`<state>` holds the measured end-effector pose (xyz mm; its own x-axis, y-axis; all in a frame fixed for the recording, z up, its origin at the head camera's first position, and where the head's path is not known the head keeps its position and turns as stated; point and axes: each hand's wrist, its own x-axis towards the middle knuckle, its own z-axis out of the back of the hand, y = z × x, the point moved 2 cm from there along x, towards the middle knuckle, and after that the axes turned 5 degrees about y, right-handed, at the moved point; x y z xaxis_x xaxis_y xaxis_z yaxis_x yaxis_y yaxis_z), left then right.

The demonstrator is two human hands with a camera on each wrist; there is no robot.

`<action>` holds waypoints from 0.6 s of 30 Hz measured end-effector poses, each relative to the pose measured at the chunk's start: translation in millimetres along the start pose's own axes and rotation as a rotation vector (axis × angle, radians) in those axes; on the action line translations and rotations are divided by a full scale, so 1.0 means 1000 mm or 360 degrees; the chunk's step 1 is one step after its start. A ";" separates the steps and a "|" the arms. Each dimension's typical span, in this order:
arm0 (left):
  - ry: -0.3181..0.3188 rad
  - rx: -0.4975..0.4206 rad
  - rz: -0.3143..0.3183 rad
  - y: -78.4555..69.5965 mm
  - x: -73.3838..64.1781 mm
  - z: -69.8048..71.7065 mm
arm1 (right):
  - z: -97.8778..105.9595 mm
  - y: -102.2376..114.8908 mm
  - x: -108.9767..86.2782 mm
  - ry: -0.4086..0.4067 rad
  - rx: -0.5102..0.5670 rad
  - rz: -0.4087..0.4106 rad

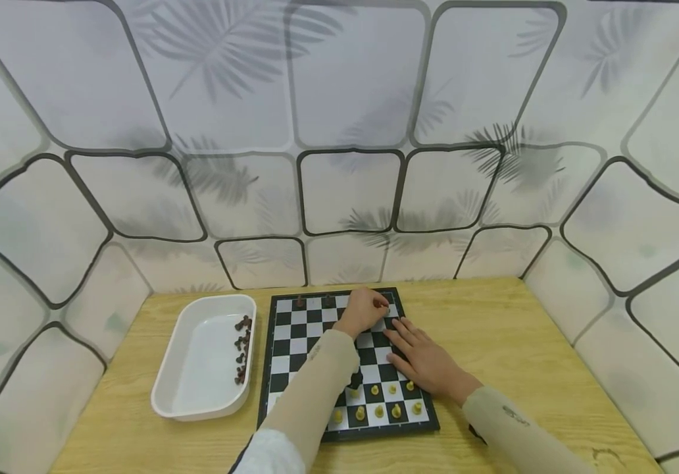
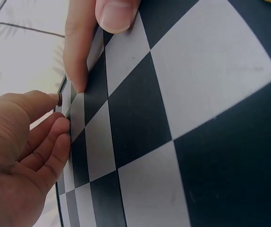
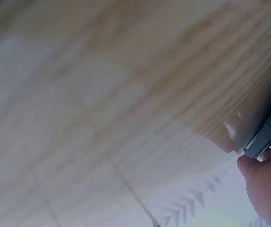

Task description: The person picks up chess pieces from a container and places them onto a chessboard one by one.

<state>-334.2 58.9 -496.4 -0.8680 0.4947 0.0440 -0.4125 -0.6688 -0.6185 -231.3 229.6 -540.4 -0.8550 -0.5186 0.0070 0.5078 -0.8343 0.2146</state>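
Observation:
My left hand [image 1: 365, 311] is over the far right corner of the chessboard [image 1: 298, 345], pinching a small dark chess piece [image 2: 60, 99] mostly hidden by the fingertips. My right hand [image 1: 425, 363] rests on the board's right edge with its fingers spread and straight. In the right wrist view, part of that hand [image 3: 267, 189] touches the dark board edge [image 3: 267, 137]. Two dark brown chess pieces, one [image 1: 299, 301] and another [image 1: 328, 301], stand on the far row. Yellow chess pieces [image 1: 379, 411] stand in the near rows, some hidden behind my left forearm.
Left of the board is a white tray [image 1: 197, 355], with several dark chess pieces [image 1: 241, 355] lying along its right side. Both sit on a wooden table [image 1: 493, 322]. A patterned wall [image 1: 351, 257] rises behind the table and at its sides.

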 end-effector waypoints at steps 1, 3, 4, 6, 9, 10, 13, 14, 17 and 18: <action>0.0002 0.0009 0.0004 0.001 0.001 -0.002 | 0.000 0.000 0.000 -0.0002 -0.0004 0.0003; 0.0005 0.0025 0.0002 0.003 0.004 -0.004 | 0.000 0.000 0.000 0.0003 -0.0012 0.0001; 0.0001 0.0032 0.0002 0.004 0.004 -0.005 | 0.000 0.000 0.000 0.0003 -0.0012 0.0002; -0.0008 0.0033 0.0001 0.005 0.006 -0.006 | 0.000 0.001 0.000 0.0006 -0.0010 0.0003; -0.0021 0.0023 -0.0001 0.005 0.007 -0.007 | 0.001 0.001 0.001 0.0004 -0.0016 0.0003; -0.0024 0.0018 0.0001 0.005 0.007 -0.007 | 0.001 0.001 0.001 0.0004 -0.0017 0.0003; -0.0022 0.0002 0.0024 0.004 0.008 -0.009 | 0.001 0.001 0.001 0.0009 -0.0018 0.0000; -0.0018 -0.0002 0.0036 0.004 0.008 -0.009 | 0.001 0.002 0.001 0.0011 -0.0011 -0.0001; -0.0007 0.0000 0.0062 0.003 0.009 -0.010 | 0.002 0.002 0.001 0.0010 -0.0008 -0.0003; -0.0005 -0.0003 0.0068 0.002 0.009 -0.010 | 0.002 0.002 0.000 0.0008 -0.0009 -0.0001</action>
<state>-340.4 67.5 -505.5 -0.8858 0.4637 0.0199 -0.3743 -0.6884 -0.6213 -231.1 228.4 -538.2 -0.8549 -0.5188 0.0021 0.5077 -0.8357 0.2093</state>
